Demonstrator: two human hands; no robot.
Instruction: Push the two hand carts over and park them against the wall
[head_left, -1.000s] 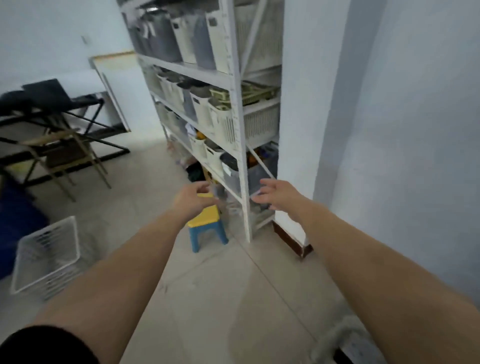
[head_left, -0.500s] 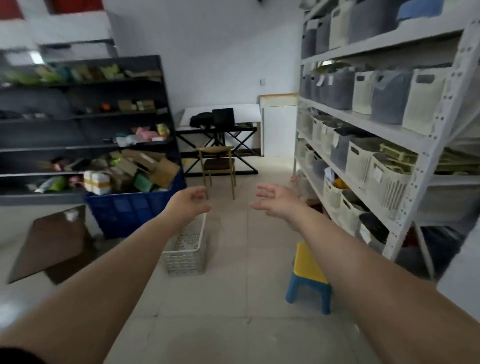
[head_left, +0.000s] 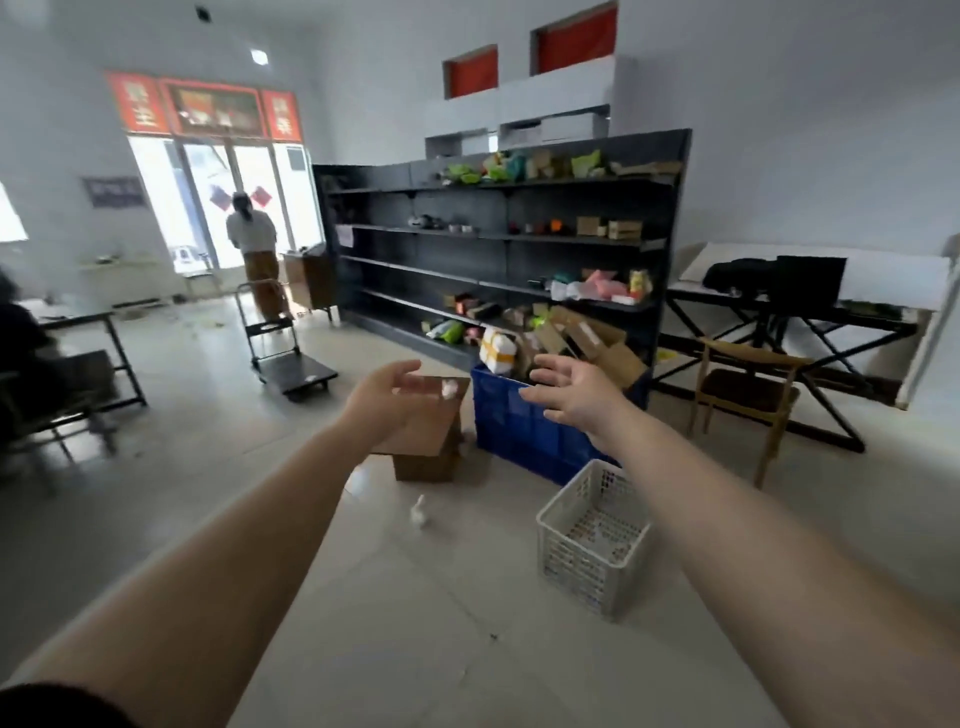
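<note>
1. Both arms reach forward at chest height over the pale tiled floor (head_left: 415, 623). The left hand (head_left: 382, 397) is empty, its fingers loosely spread and lightly bent; the right hand (head_left: 569, 387) is also empty, with its fingers fanned wide — neither touches anything.
2. A hand cart (head_left: 291, 358) stands well ahead and to the left, out on the floor: a dark flat deck with an upright handle frame at its far end. Only this one cart can be made out.
3. Just behind the cart, another person (head_left: 257, 260) stands facing the bright glass doors (head_left: 228, 202).
4. Beyond the hands sit a cardboard box (head_left: 426, 441) and, touching its right side, a blue crate (head_left: 524, 431) heaped with cartons.
5. A white mesh basket (head_left: 592, 540) stands nearer, under the right forearm.
6. Dark shelving (head_left: 498, 244) runs along behind the crate — a wooden chair (head_left: 748, 384) and a black-framed table (head_left: 810, 312) stand to its right, by the wall.
</note>
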